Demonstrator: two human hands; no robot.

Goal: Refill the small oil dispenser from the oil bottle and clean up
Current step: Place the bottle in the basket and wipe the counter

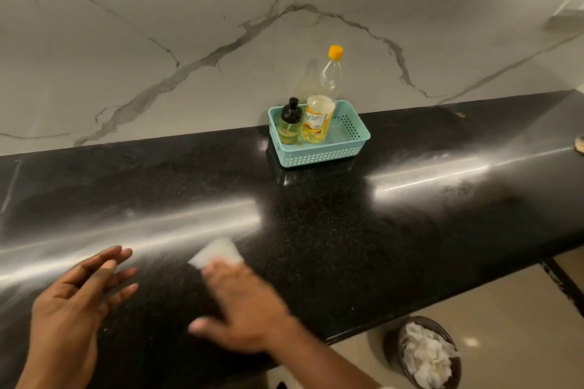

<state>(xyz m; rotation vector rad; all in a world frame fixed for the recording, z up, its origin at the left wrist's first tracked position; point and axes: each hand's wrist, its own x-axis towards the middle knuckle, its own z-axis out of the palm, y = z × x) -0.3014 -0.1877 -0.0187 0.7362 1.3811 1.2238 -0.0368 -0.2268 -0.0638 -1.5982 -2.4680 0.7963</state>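
A small oil dispenser (289, 123) with a black pump top stands in a teal plastic basket (319, 157) at the back of the black counter. Beside it in the basket stands the oil bottle (319, 110), clear with a yellow cap, about one third full of yellow oil. Near the front edge, my right hand (243, 306) presses flat on a white tissue (218, 252) lying on the counter; the hand is blurred with motion. To its left my left hand (72, 306) hovers over the counter with fingers spread and nothing in it.
The black granite counter (347, 230) meets a white marble wall (189, 25) behind the basket. Below the counter edge at the lower right, a dark round bin (426, 354) on the floor holds crumpled white tissues. A small object (580, 145) shows at the far right edge.
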